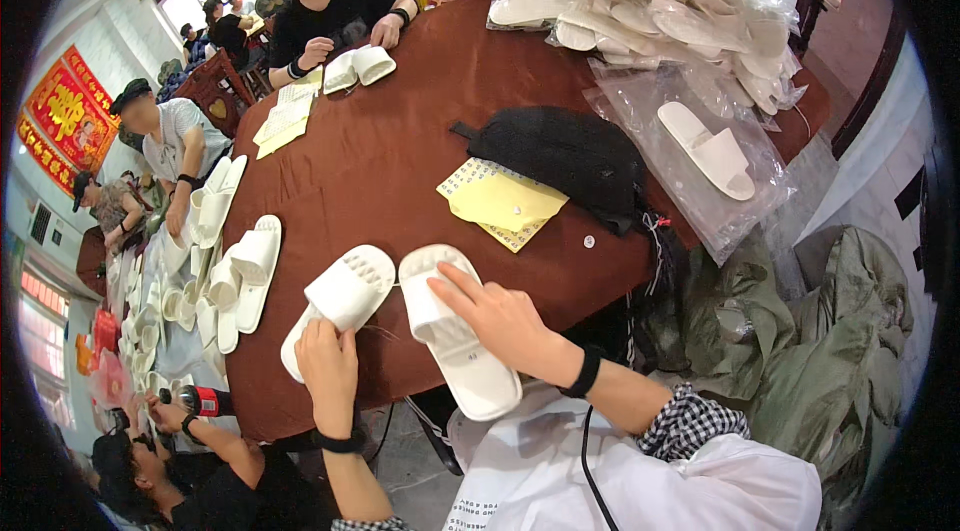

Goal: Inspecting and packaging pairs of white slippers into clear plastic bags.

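Two white slippers lie close together at the near edge of the brown-covered table. My left hand (328,366) is closed at the inner side of the left slipper (350,283), its fingertips by the lower edge of the strap. A thin pale strand shows beside that hand. My right hand (508,323) lies across the strap of the right slipper (478,379) and grips it, with its fingers on top. The right slipper's heel extends past the table edge toward me. Its thumb and underside contact are hidden.
A yellow sticker sheet (500,199) lies by a black bag (560,153). Bagged slippers (660,1) pile up far right; one slipper (706,151) rests on clear plastic. More slippers (250,266) line the left. Across sits a person (335,16) with slippers. Green sacks (820,331) stand right.
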A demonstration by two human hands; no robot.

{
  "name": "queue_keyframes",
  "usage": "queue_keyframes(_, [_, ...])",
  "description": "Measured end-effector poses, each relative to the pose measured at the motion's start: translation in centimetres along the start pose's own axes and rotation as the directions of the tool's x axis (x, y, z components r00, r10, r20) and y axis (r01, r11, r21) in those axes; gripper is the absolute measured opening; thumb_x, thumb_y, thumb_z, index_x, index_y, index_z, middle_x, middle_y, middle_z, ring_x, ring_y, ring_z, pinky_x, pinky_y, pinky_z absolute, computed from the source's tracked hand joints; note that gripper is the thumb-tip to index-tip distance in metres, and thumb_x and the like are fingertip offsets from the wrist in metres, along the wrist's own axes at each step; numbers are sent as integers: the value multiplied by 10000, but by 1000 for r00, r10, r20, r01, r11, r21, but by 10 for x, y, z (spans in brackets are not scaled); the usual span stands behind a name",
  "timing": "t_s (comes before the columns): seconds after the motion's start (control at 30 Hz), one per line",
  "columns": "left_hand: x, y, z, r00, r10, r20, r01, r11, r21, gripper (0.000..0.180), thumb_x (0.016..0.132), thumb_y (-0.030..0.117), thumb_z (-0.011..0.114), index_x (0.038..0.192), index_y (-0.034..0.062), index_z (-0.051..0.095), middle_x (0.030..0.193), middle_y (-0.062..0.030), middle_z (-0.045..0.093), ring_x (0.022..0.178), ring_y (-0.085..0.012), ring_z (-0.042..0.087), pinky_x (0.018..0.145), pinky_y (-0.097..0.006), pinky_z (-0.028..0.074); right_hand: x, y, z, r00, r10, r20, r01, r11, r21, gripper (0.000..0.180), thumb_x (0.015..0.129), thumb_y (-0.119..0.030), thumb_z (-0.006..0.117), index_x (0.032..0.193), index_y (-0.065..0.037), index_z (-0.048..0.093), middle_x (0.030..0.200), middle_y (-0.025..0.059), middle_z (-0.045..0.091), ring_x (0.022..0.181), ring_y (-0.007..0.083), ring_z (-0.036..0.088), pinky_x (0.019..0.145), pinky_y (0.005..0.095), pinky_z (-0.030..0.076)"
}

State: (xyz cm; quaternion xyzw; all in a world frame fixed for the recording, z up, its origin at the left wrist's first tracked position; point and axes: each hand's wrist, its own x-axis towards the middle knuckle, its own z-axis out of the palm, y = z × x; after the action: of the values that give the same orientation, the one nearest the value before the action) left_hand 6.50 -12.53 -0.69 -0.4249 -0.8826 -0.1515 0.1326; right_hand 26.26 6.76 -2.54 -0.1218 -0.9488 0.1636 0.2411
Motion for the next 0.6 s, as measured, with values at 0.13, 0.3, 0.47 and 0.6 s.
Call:
queue_keyframes(0.13, [-38, 32, -19, 994, 65, 89, -60, 997, -58, 303, 858, 161, 744, 1063, -37, 641, 1015, -187, 618, 985, -394, 571, 895, -453, 446, 27, 6, 22, 996, 24, -80, -34, 991, -129, 723, 807, -4, 617, 1497, -81, 416, 1513, 196, 441, 768, 259, 679, 647, 370, 595])
queue_keyframes(0.3, [-62, 51, -38, 996, -18, 90, 45, 951, -306, 418, 876, 98, 695, 1258, -48, 611, 1242, -216, 585, 1184, -396, 536, 1049, -466, 413, 31, 1, 16, 997, 48, -64, -49, 999, -8, 739, 810, 2, 625, 1511, -72, 405, 1524, 220, 413, 815, 291, 676, 656, 386, 593])
queue_keyframes(0.47, [-73, 8, -47, 971, -240, -11, 236, 960, -148, 489, 947, 82, 587, 1422, -12, 521, 1441, -238, 485, 1346, -396, 458, 1143, -461, 343, -6, -17, 0, 967, -3, -254, 10, 1000, 26, 647, 819, -36, 633, 1446, 4, 477, 1535, 229, 398, 1159, 352, 582, 992, 466, 496])
queue_keyframes(0.6, [-82, 13, -8, 989, -110, 101, 129, 971, -202, 554, 972, 151, 563, 1492, -4, 454, 1565, -277, 359, 1444, -449, 336, 1180, -494, 287, -27, -31, 8, 988, -1, -152, 30, 982, 188, 638, 832, -83, 704, 1418, 41, 487, 1562, 226, 364, 1372, 396, 434, 1116, 470, 400])
